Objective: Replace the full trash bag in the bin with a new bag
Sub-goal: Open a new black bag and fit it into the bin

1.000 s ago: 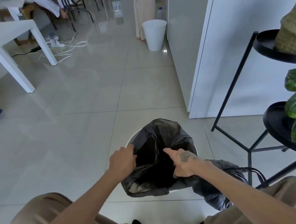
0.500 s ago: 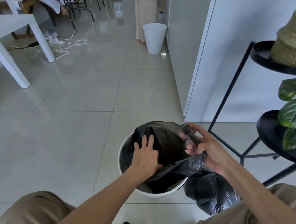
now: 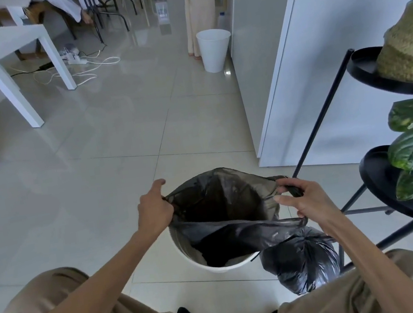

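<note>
A person crouched over a white bin (image 3: 208, 265) on the tiled floor stretches the mouth of a fresh black bag (image 3: 237, 229) wide between both hands. The left hand (image 3: 154, 212) grips the bag's left edge with curled fingers, the forefinger pointing free. The right hand (image 3: 305, 200) pinches the opposite edge between thumb and fingers. The bag's body hangs down inside the bin, but its mouth is held above the rim and is not yet folded over it. The full bag (image 3: 304, 265), knotted shut, sits on the floor just beside the bin, by the person's right knee and the foot of a black plant stand (image 3: 347, 210). The job appears past its midpoint, at the lining step. Next, the edge likely needs drawing down and outward around the rim on every side, evenly enough that the thin plastic neither tears nor slips back in.
</note>
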The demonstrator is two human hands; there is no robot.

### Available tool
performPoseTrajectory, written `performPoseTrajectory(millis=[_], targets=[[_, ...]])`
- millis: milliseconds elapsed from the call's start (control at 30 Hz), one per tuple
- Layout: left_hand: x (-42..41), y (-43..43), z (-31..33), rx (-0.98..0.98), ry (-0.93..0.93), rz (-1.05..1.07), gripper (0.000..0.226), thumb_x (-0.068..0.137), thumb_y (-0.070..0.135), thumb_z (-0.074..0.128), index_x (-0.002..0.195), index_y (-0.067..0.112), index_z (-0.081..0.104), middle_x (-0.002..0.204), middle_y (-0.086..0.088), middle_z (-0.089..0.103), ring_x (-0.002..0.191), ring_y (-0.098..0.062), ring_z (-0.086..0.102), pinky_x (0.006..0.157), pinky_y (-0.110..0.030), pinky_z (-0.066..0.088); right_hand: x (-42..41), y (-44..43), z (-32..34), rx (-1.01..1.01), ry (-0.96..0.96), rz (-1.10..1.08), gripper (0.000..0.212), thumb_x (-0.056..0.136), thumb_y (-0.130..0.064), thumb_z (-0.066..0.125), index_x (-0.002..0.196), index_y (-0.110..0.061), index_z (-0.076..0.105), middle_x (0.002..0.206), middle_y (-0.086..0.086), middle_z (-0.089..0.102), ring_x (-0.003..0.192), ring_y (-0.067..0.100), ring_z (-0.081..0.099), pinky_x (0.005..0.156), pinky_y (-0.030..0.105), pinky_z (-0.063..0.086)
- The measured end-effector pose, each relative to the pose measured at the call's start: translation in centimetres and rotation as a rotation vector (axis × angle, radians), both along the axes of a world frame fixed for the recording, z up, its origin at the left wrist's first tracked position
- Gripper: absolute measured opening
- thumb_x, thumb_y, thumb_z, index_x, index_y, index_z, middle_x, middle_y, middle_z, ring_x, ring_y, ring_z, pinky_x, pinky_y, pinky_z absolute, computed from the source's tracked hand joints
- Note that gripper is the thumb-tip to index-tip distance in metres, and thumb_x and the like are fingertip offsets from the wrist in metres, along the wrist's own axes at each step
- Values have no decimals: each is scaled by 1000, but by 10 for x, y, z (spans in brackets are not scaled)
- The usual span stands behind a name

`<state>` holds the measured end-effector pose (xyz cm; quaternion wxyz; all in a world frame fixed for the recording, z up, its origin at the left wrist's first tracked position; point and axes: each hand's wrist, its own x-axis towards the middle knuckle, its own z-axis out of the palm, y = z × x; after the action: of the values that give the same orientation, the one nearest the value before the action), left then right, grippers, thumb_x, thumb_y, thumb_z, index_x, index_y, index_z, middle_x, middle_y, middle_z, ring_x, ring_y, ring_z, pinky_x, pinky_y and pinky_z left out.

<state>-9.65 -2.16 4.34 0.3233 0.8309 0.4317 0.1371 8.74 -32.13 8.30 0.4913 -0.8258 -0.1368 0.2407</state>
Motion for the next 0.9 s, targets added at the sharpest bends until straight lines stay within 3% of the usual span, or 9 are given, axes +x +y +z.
performPoseTrajectory(millis=[67, 167, 233, 333, 400, 567, 700, 800, 900], targets=[[-7, 6, -4, -40, -19, 67, 62, 81, 8, 48, 140, 27, 45, 91, -14, 68, 80, -35, 67, 74, -47, 61, 1, 7, 5, -320, -228, 57, 64, 73, -44, 85, 129, -23, 64, 119, 3, 69, 101, 21, 64, 83, 33, 53], [-14, 11, -9, -121, 73, 94, 65, 80, 16, 51, 143, 26, 39, 99, -15, 68, 79, -35, 69, 73, -48, 62, -3, 22, 13, -625, -398, 165, 99, 69, -64, 79, 151, -25, 41, 157, 5, 40, 137, 32, 46, 108, 48, 43], [-16, 4, -7, -126, 110, 37, 66, 86, 15, 55, 149, 22, 37, 112, -16, 67, 95, -35, 67, 84, -45, 58, -6, 31, 18, -709, -425, 240, 108, 68, -62, 81, 156, -25, 30, 163, 4, 26, 138, 36, 45, 107, 48, 43], [-15, -16, 7, 226, -44, -155, 60, 91, 6, 55, 149, 18, 43, 128, -12, 61, 117, -32, 55, 93, -43, 51, -13, 42, 18, -776, -462, 332, 112, 67, -58, 84, 156, -25, 25, 159, 5, 28, 133, 36, 49, 102, 46, 47], [-2, -30, 19, 434, -122, -342, 48, 92, 8, 51, 138, 21, 54, 118, -8, 64, 111, -30, 57, 87, -43, 53, -19, 45, 16, -775, -480, 361, 112, 67, -55, 85, 156, -26, 24, 155, 5, 32, 129, 34, 52, 100, 45, 49], [51, -60, 25, 670, 637, -908, 40, 97, 14, 45, 135, 21, 53, 108, -10, 69, 96, -34, 68, 65, -35, 38, -33, 47, 14, -796, -481, 413, 109, 69, -48, 86, 155, -27, 23, 156, 5, 30, 129, 33, 52, 101, 43, 48], [69, -31, 5, 836, 904, -867, 46, 106, 45, 37, 117, 14, 69, 114, -5, 73, 101, -28, 70, 73, -33, 49, -35, 45, 11, -831, -536, 412, 103, 73, -51, 82, 154, -27, 23, 149, 4, 34, 121, 29, 56, 97, 39, 50], [70, -16, 9, 833, 802, -799, 63, 99, 63, 36, 104, 12, 72, 106, -7, 72, 93, -28, 70, 68, -31, 48, -30, 44, 10, -843, -565, 387, 93, 78, -56, 76, 151, -26, 28, 144, 4, 39, 117, 27, 57, 94, 38, 51], [64, -6, 18, 603, 528, -557, 65, 90, 75, 41, 71, 15, 58, 78, -2, 65, 73, -25, 65, 59, -29, 42, -28, 46, 6, -870, -556, 379, 80, 87, -63, 60, 151, -26, 30, 146, 5, 41, 121, 28, 57, 98, 40, 49]])
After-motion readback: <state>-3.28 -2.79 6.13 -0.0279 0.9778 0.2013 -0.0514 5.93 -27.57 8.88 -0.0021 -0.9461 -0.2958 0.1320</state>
